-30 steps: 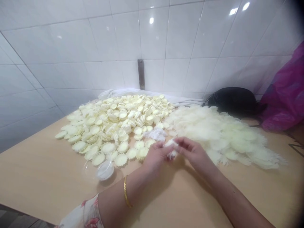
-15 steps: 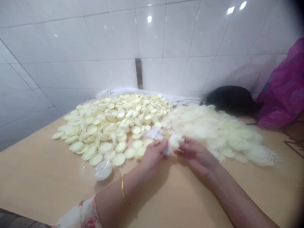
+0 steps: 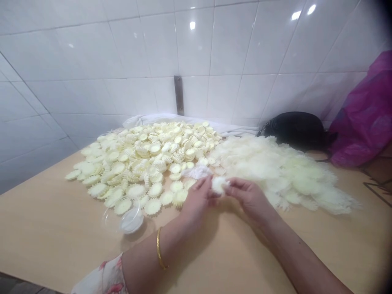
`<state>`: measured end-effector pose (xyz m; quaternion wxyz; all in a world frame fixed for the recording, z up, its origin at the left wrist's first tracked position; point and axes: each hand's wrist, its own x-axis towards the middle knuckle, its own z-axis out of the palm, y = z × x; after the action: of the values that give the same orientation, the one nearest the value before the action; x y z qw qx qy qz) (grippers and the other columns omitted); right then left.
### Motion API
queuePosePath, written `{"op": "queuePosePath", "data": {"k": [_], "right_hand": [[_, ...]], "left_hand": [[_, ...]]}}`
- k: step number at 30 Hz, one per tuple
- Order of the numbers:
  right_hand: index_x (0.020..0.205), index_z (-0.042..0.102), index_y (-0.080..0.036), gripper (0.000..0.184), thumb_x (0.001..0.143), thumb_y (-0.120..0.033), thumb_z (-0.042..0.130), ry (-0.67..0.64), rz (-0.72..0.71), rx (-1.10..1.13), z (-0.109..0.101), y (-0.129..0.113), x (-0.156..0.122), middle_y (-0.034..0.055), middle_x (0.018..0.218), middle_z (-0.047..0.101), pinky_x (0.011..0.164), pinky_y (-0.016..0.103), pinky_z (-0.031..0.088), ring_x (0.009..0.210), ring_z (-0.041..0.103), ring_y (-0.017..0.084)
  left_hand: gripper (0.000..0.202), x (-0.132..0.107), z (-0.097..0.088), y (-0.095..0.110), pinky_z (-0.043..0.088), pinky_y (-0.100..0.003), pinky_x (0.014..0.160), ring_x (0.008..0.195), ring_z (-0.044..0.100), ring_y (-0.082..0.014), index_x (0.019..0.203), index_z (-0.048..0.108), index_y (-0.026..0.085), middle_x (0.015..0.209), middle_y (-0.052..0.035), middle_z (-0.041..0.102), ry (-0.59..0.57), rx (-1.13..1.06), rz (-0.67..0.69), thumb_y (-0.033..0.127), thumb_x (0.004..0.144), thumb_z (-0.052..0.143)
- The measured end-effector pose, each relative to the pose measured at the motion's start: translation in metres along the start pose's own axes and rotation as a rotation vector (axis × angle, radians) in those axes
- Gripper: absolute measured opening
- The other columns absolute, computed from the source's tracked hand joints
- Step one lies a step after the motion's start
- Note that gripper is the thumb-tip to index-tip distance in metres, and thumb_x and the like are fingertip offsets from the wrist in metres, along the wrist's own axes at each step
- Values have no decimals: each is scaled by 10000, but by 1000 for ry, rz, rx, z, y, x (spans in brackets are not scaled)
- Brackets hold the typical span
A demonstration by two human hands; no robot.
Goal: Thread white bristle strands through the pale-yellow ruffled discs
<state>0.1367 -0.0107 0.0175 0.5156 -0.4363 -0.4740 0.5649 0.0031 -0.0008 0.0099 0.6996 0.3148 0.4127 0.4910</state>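
Between my two hands is a small, pale, frilly-edged piece [image 3: 219, 185], blurred in detail. My left hand [image 3: 197, 200] pinches its left side, and my right hand [image 3: 249, 198] pinches its right side. Just behind my left fingers lies a crumpled white cloth or tissue [image 3: 197, 171]. A heap of cream discs with toothed edges [image 3: 153, 159] spreads to the left and behind. To the right, beyond my right hand, is a pile of thin, translucent, frilled sheets [image 3: 275, 167]. A small clear tub with white contents [image 3: 131, 220] stands left of my left forearm.
Everything rests on a light wooden table [image 3: 61, 228] against a white tiled wall [image 3: 137, 53]. White fabric [image 3: 239, 129] lies along the back edge. At the back right sit a black bag [image 3: 297, 128] and a magenta plastic bag [image 3: 364, 118].
My hands have drawn slightly closer around the frilly piece, and it has shifted a little left and looks more compact. The piles and tub stay in place.
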Motion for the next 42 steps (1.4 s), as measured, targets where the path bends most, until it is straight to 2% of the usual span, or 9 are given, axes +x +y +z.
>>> {"op": "queuePosePath", "data": {"k": [5,10,15,20,23,26,30,34,42], "right_hand": [[710,665,-197,137,712,-330,634,109,-211,-462,0,3,1,34,713,655,676,332,440,724,586,212],[733,639,-209,167,730,-374,616,257,-370,-679,-2,0,0,59,789,658,701,358,443,784,592,239],[872,633,-156,219,833,-307,479,646,-789,-1166,-39,-14,8,126,930,650,832,416,380,941,539,272],[733,618,-153,196,825,-247,474,710,-766,-1609,-68,-8,18,148,1108,585,834,448,354,1018,498,306],[757,604,-151,167,819,-243,481,705,-828,-1498,-54,-6,15,158,1076,588,819,423,382,1002,514,294],[752,588,-178,165,833,-244,461,478,-810,-1183,-29,-9,5,97,879,640,737,346,428,861,566,233],[728,600,-194,187,830,-296,481,132,-489,-764,-4,-10,-5,28,715,634,644,291,434,696,577,180],[783,630,-187,169,774,-347,574,-45,-267,-464,5,-6,-6,22,770,649,702,294,439,747,582,177],[655,617,-160,276,746,-420,600,-22,-115,-216,0,7,3,19,639,620,681,294,438,660,567,161]], "left_hand": [[239,-2,1,0,480,-249,535,578,578,-126,839,546,158,674,-35,592,-156,-87,-83,304,696,668],[124,-3,3,3,434,-192,513,538,558,-88,787,554,134,675,-29,586,-20,-24,-41,119,691,630],[116,3,-3,-2,413,-186,513,558,538,-82,690,544,141,643,-7,540,12,79,-20,182,674,651],[190,6,-7,-7,358,-184,475,500,458,-62,608,519,139,586,1,517,-20,147,6,235,630,682],[230,5,-5,-7,349,-197,476,482,433,-60,594,526,137,567,9,509,-17,147,29,276,597,710],[245,2,-3,-5,313,-198,452,465,416,-59,630,559,133,553,11,510,-44,138,55,321,602,715],[282,-3,-1,-2,275,-201,440,458,418,-59,662,570,134,551,13,515,-37,111,53,360,598,726],[330,-4,-2,-2,314,-209,479,523,478,-83,703,576,135,612,1,549,22,55,-5,341,535,772],[295,2,-2,-1,356,-214,458,502,475,-82,741,576,127,640,-18,549,-139,-81,-74,404,685,660]]}}
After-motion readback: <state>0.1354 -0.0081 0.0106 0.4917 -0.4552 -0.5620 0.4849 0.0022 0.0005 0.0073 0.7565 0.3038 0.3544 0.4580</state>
